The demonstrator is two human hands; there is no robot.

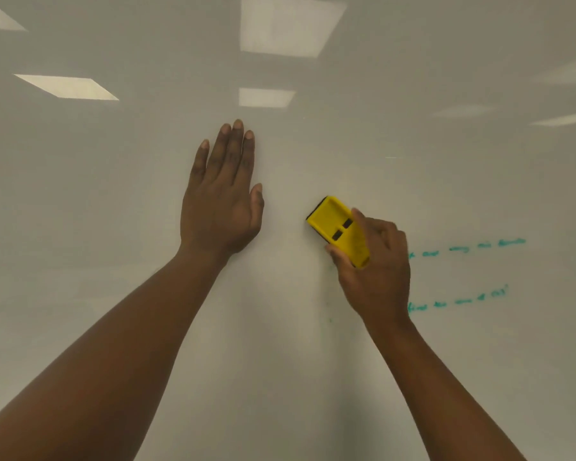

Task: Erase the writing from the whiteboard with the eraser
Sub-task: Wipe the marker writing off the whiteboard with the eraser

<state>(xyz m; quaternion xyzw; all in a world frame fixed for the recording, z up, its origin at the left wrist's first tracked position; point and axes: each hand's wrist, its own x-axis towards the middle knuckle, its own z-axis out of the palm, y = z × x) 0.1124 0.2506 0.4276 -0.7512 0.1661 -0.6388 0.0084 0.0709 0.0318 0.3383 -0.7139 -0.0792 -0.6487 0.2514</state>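
The right hand grips the yellow eraser against the whiteboard, fingers and thumb curled round its lower end; the eraser's long axis runs diagonally, its free end pointing up and to the left. The remaining green writing, two faint lines running left to right, lies just to the right of this hand, away from the eraser's free end. The left hand, well apart to the left, lies flat on the board, fingers straight and empty.
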